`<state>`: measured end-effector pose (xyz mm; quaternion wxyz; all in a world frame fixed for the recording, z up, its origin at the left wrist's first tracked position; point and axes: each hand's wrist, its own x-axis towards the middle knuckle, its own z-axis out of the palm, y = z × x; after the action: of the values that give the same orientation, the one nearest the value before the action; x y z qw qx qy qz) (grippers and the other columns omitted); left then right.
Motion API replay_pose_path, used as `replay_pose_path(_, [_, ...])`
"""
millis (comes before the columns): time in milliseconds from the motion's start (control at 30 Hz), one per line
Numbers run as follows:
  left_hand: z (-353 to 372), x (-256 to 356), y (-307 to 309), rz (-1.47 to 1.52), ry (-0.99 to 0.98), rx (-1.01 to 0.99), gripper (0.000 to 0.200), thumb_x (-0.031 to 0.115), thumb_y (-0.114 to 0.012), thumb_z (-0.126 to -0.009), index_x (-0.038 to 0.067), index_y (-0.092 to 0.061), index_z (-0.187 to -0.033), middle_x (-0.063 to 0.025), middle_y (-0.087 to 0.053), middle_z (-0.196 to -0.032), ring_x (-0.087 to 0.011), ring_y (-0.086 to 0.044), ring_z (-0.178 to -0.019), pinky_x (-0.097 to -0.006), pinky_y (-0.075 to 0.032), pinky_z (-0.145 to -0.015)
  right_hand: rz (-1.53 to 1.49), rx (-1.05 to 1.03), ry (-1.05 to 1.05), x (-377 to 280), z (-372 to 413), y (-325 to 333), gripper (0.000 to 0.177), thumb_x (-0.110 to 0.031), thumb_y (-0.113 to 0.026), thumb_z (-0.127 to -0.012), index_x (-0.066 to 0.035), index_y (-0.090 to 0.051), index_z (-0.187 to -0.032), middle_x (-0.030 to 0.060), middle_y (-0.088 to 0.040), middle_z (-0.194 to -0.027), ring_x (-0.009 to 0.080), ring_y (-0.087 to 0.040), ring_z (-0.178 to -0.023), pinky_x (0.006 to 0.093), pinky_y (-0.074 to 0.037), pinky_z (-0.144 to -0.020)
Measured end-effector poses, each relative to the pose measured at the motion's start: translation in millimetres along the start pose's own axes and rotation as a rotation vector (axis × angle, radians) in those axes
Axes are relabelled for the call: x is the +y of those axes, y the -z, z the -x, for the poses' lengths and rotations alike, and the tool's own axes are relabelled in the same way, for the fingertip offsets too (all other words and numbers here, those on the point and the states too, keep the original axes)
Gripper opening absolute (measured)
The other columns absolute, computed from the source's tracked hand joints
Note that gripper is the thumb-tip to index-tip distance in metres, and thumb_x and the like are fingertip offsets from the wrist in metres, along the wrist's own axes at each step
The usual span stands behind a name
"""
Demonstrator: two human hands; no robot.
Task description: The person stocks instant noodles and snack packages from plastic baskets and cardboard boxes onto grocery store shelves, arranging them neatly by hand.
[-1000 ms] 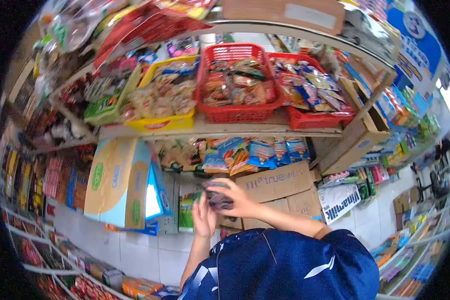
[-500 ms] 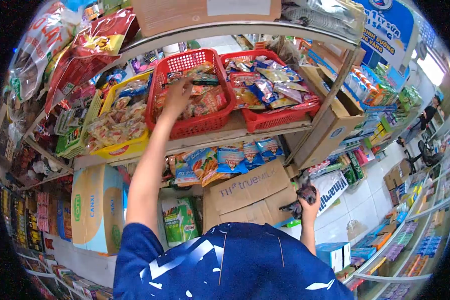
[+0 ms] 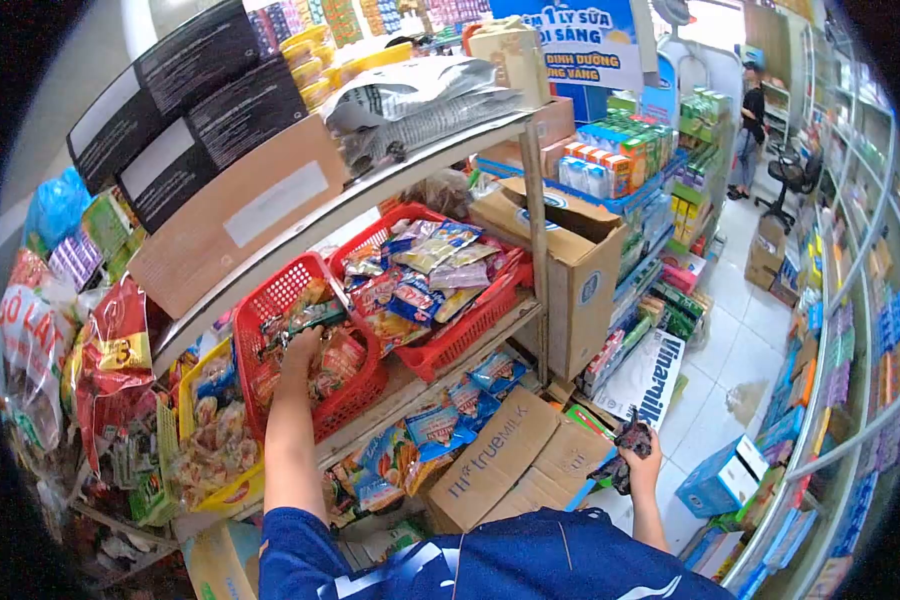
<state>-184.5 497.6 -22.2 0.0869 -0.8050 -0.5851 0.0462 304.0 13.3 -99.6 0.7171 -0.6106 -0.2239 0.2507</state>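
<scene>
My left hand (image 3: 304,348) reaches into a red plastic basket (image 3: 372,395) of small snack packets (image 3: 336,366) on the shelf. Its fingers are down among the packets, mostly hidden, beside a dark green packet (image 3: 313,316). I cannot tell whether they grip one. Low on the right, my right hand (image 3: 646,462) is closed around a dark, crumpled, rag-like bundle (image 3: 630,448), which hangs out past the fingers. A cardboard box (image 3: 500,450) printed "TH true MILK" lies to the left of that hand.
Another red basket (image 3: 460,338) of packets stands right of the first, a yellow tray (image 3: 232,490) left of it. A shelf post (image 3: 532,220) and tall open carton (image 3: 573,310) flank them. A person (image 3: 750,125) stands down the tiled aisle (image 3: 715,330), near a black chair (image 3: 790,178).
My view has swung right and up, bringing the aisle further in. The left hand now sits lower among the packets in the same basket. The right hand still holds the dark bundle.
</scene>
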Motion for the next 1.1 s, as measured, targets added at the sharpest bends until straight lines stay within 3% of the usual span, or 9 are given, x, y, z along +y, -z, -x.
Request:
replay_pose_path(100, [37.5,41.1,73.5,-0.050,-0.005,-0.157,0.030,0.018,-0.045,-0.079,0.006,-0.051,-0.105,-0.0220,-0.056,-0.100,-0.0354,-0.054,-0.095,-0.0444,-0.045,-0.080,0.047,-0.042,0.000,8.7,-9.6,1.1,0.050,0.003,-0.061,-0.060,-0.002,-0.050,-0.109,0.0067,-0.058,-0.092,0.0140,-0.055,-0.084,0.0262,-0.043,-0.077])
replay_pose_path(200, [34.9,5.6,55.1,0.041,-0.157,0.180,0.025,0.011,-0.042,-0.076,0.002,-0.059,-0.091,-0.0240,-0.057,-0.096,-0.0367,-0.056,-0.090,-0.0441,-0.044,-0.079,0.070,-0.111,-0.032,8.3,-18.2,-12.9,0.050,0.001,-0.062,-0.059,-0.002,-0.051,-0.108,0.0068,-0.058,-0.093,0.0149,-0.054,-0.086,0.0268,-0.043,-0.078])
replay_pose_path(367, [74.6,15.0,116.8,0.065,-0.027,0.195,0.026,0.013,-0.053,-0.069,-0.002,-0.059,-0.088,-0.0231,-0.060,-0.084,-0.0358,-0.059,-0.083,-0.0442,-0.046,-0.070,0.116,-0.203,0.114,7.4,-21.0,-39.8,0.053,0.001,-0.063,-0.058,-0.004,-0.051,-0.109,0.0069,-0.057,-0.099,0.0159,-0.054,-0.090,0.0272,-0.040,-0.084])
replay_pose_path(433, [88.0,17.6,142.9,0.523,-0.015,0.257,0.027,0.015,-0.058,-0.065,-0.002,-0.060,-0.086,-0.0183,-0.062,-0.078,-0.0304,-0.061,-0.075,-0.0397,-0.048,-0.064,0.064,-0.270,0.054,-9.2,-11.9,-50.2,0.052,0.000,-0.064,-0.058,-0.005,-0.051,-0.109,0.0072,-0.056,-0.099,0.0151,-0.054,-0.090,0.0272,-0.040,-0.084])
replay_pose_path(500, [38.9,-71.4,71.8,0.069,-0.113,0.448,0.021,0.014,-0.056,-0.068,0.000,-0.061,-0.083,-0.0116,-0.061,-0.072,-0.0239,-0.060,-0.067,-0.0345,-0.047,-0.060,0.089,-0.285,0.106,-12.2,-7.0,-58.4,0.052,0.001,-0.063,-0.059,-0.004,-0.051,-0.109,0.0068,-0.057,-0.098,0.0149,-0.054,-0.090,0.0267,-0.041,-0.083])
replay_pose_path(567, [99.2,-28.3,126.4,1.137,0.040,0.321,0.019,0.014,-0.055,-0.072,0.003,-0.061,-0.086,-0.0067,-0.061,-0.071,-0.0215,-0.058,-0.065,-0.0335,-0.046,-0.058,0.073,-0.336,0.131,2.6,-6.9,-65.5,0.052,0.002,-0.063,-0.060,-0.004,-0.050,-0.110,0.0055,-0.058,-0.095,0.0142,-0.055,-0.087,0.0259,-0.042,-0.081])
replay_pose_path(700, [186.2,46.1,137.8,1.370,0.310,0.527,0.031,0.020,-0.053,-0.083,-0.001,-0.051,-0.106,-0.0086,-0.060,-0.093,-0.0177,-0.060,-0.071,-0.0288,-0.049,-0.059,-0.067,-0.421,0.003,-18.6,4.8,-77.1,0.053,0.003,-0.062,-0.061,-0.004,-0.049,-0.112,0.0048,-0.058,-0.095,0.0128,-0.056,-0.088,0.0255,-0.042,-0.080])
replay_pose_path(800, [247.8,100.9,131.7,2.063,0.105,0.345,0.034,0.021,-0.053,-0.084,0.001,-0.047,-0.110,-0.0123,-0.060,-0.097,-0.0245,-0.062,-0.081,-0.0393,-0.053,-0.070,-0.023,-0.490,0.057,-18.6,3.9,-79.5,0.054,0.003,-0.064,-0.059,-0.004,-0.050,-0.111,0.0056,-0.057,-0.101,0.0145,-0.054,-0.093,0.0271,-0.041,-0.083])
replay_pose_path(1100, [317.3,177.7,84.6,2.352,0.096,0.640,0.036,0.018,-0.047,-0.087,-0.001,-0.038,-0.117,-0.0136,-0.054,-0.108,-0.0260,-0.058,-0.093,-0.0393,-0.050,-0.077,0.019,-0.798,0.307,-72.1,13.8,-126.5,0.058,-0.005,-0.067,-0.058,-0.007,-0.051,-0.114,0.0089,-0.052,-0.113,0.0217,-0.049,-0.106,0.0319,-0.036,-0.092])
